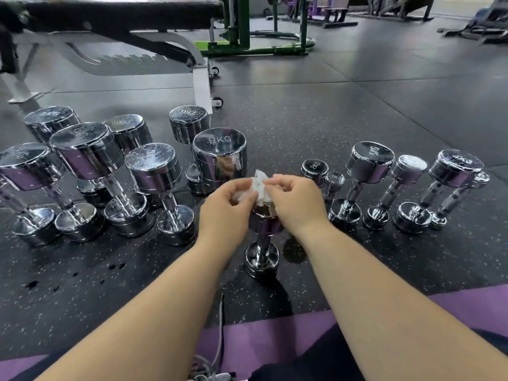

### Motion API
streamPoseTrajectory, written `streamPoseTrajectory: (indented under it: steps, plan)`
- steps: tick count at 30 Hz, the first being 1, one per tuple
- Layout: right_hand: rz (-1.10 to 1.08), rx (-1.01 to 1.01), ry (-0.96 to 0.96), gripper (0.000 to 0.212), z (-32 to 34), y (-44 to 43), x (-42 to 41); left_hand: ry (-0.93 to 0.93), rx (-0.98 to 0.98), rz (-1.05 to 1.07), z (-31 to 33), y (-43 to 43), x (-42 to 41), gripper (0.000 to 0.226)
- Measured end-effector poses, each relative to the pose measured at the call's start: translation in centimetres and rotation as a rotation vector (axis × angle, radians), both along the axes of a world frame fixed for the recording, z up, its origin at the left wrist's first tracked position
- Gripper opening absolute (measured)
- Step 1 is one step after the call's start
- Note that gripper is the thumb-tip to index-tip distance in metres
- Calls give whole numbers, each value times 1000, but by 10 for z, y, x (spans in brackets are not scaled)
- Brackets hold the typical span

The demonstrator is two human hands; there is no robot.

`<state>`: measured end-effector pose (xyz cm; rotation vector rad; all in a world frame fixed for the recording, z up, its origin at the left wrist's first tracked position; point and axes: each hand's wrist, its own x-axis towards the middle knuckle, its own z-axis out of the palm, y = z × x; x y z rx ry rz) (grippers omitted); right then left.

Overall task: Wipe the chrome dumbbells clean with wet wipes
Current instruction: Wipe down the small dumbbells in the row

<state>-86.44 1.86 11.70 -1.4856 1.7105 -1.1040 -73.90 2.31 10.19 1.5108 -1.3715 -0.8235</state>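
Observation:
A small chrome dumbbell (262, 243) stands upright on the black rubber floor right in front of me. Above its top end both hands hold a crumpled white wet wipe (257, 188). My left hand (231, 209) pinches the wipe from the left, and my right hand (295, 200) pinches it from the right. The hands and the wipe hide the dumbbell's top face. Several larger chrome dumbbells (154, 188) stand upright to the left. A 9KG one (218, 158) stands just behind the hands, and several smaller ones (362, 182) stand in a row to the right.
A black weight bench (123, 20) with a white frame stands at the back left, and a green machine base (253, 48) behind it. Dark wet spots (115, 266) mark the floor at front left. A purple mat (467, 301) lies under my legs.

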Motion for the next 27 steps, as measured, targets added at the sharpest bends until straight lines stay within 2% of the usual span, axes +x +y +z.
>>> streamPoseTrajectory:
  steps: [4,8,12,14,17,20,21,23,25,27]
  plan:
    - [-11,4,6,32,1,-13,-8,35,60,-46,3,-9,-1,23]
    - [43,-73,10,36,-10,16,-6,-244,-57,-59,1,13,0,29]
    - [86,-147,118,37,-18,40,-3,-391,-160,-152,0,38,-3,31]
    - [94,-149,159,36,-18,49,-5,-313,-149,-138,1,49,-5,26]
    - [87,-162,190,30,-19,58,-6,-36,-119,36,7,54,-5,23]
    - [-24,-194,100,18,-16,56,-6,207,21,173,5,44,6,30]
    - [-62,-197,68,15,-14,54,-7,295,114,135,4,40,8,35]
    - [-105,-197,59,11,-11,51,-8,345,259,-71,0,34,9,51]
    - [-122,-184,76,10,-9,45,-9,326,265,-232,-3,28,8,62]
    - [-119,-134,56,5,-11,40,-13,291,251,-278,-4,19,5,65]
